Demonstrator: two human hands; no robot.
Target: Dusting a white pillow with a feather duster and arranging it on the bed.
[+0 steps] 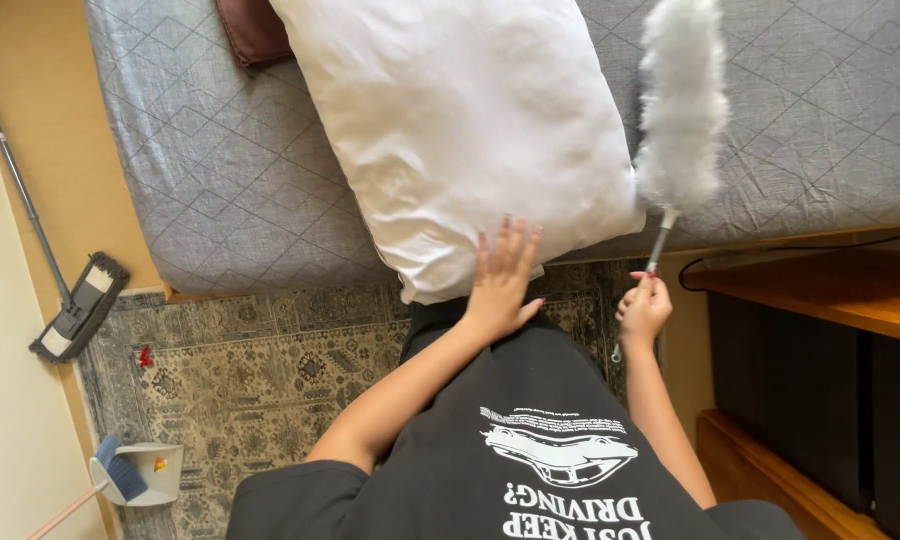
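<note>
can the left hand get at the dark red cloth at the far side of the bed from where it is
Probably not without leaning in. The left hand rests on the near end of the white pillow; the dark red cloth lies across the mattress, partly tucked behind that pillow.

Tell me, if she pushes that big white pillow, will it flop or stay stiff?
Probably flop: the white pillow looks puffy and creased, and its corner hangs over the mattress edge. It likely feels light for its size. The left hand rests flat on it.

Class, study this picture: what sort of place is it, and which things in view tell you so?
Most likely a bedroom in a home: a grey quilted mattress with a white pillow on it, a patterned rug beside the bed, and a wooden side table.
</note>
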